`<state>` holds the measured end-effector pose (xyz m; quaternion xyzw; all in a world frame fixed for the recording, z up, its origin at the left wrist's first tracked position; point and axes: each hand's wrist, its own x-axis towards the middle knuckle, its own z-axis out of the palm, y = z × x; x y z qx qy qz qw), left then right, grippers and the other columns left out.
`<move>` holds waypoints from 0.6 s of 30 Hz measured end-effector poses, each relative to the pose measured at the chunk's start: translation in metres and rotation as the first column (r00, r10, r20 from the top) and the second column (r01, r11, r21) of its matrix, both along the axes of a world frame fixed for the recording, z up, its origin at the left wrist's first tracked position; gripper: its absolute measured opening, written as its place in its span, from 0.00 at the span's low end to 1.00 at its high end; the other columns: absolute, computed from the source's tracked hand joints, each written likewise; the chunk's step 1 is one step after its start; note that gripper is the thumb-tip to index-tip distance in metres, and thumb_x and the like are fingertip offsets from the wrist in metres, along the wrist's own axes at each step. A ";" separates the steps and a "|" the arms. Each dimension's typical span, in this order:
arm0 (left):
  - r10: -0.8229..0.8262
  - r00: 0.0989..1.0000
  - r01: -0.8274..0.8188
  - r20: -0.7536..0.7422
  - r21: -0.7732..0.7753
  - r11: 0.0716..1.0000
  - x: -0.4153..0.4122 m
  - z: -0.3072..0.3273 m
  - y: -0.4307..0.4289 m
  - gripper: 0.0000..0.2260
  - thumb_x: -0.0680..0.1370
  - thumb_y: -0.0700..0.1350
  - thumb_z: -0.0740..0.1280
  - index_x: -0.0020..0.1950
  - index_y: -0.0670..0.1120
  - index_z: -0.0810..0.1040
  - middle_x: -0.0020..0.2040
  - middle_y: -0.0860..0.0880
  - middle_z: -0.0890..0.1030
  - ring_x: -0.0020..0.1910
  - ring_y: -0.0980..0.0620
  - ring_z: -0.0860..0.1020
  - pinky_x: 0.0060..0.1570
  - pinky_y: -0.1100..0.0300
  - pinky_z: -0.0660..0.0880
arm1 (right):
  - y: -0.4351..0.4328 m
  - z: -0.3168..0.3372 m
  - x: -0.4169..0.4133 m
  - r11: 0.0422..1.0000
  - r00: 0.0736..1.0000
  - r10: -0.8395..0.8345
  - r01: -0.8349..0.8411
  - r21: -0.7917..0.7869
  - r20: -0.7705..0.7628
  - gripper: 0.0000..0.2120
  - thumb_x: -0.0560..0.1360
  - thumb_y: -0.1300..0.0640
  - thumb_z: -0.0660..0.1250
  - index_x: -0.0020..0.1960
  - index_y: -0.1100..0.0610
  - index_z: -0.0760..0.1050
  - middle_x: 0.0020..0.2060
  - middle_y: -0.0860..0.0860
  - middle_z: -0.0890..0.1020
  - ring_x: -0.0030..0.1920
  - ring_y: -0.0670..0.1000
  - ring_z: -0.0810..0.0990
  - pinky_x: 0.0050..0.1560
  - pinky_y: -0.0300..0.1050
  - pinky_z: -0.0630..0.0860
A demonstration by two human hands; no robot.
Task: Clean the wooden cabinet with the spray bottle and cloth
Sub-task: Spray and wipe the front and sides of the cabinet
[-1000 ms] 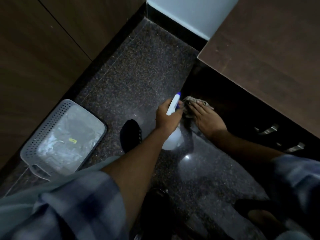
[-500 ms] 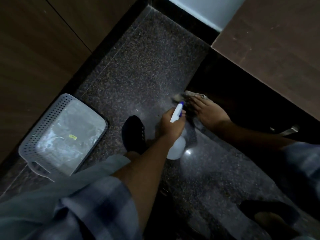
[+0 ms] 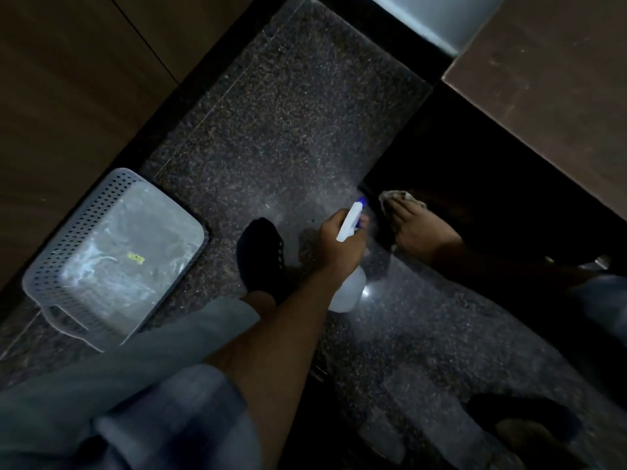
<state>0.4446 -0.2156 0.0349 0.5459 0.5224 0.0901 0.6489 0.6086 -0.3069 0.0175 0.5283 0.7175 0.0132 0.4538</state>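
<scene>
My left hand grips a white spray bottle by its neck, its white trigger head with a blue nozzle pointing up and right toward the cabinet's lower corner. My right hand presses a crumpled grey cloth flat against the dark lower front of the wooden cabinet, close to the floor. The cabinet's brown top fills the upper right; its front below is in deep shadow. Hand and bottle nozzle are a short gap apart.
A grey perforated plastic basket stands on the speckled dark stone floor at the left, against wooden panels. My dark shoe is beside the bottle; another foot is at the lower right. A metal handle glints on the cabinet front.
The view has tilted and shifted, so hands sit lower right in frame. My left hand with the bottle has drawn slightly back from the cloth hand; the cloth stays pressed at the cabinet's base.
</scene>
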 end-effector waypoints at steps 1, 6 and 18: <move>-0.003 1.000 0.003 0.000 0.001 1.000 0.001 -0.001 -0.001 0.09 0.77 0.30 0.68 0.44 0.44 0.81 0.36 0.51 0.79 0.38 0.49 0.78 0.43 0.48 0.81 | -0.004 0.001 0.004 0.999 1.000 0.030 -0.030 0.033 0.007 0.26 0.84 0.55 0.53 0.77 0.68 0.64 0.77 0.69 0.60 0.79 0.68 0.57 0.80 0.63 0.46; 0.002 1.000 -0.001 -0.010 0.044 0.999 0.006 0.000 -0.009 0.06 0.77 0.30 0.68 0.51 0.37 0.83 0.40 0.43 0.82 0.40 0.46 0.79 0.45 0.49 0.80 | 0.045 -0.015 0.002 0.980 0.998 0.014 -0.001 0.197 -0.063 0.28 0.84 0.54 0.51 0.80 0.68 0.55 0.78 0.67 0.59 0.80 0.66 0.55 0.81 0.61 0.44; -0.031 0.999 0.032 -0.022 0.072 0.997 0.011 -0.010 -0.003 0.07 0.78 0.35 0.71 0.45 0.47 0.81 0.36 0.50 0.78 0.39 0.47 0.78 0.43 0.50 0.78 | 0.049 -0.020 -0.009 0.992 0.999 -0.030 0.025 0.122 0.037 0.30 0.83 0.55 0.55 0.81 0.65 0.51 0.81 0.64 0.52 0.81 0.65 0.47 0.80 0.61 0.43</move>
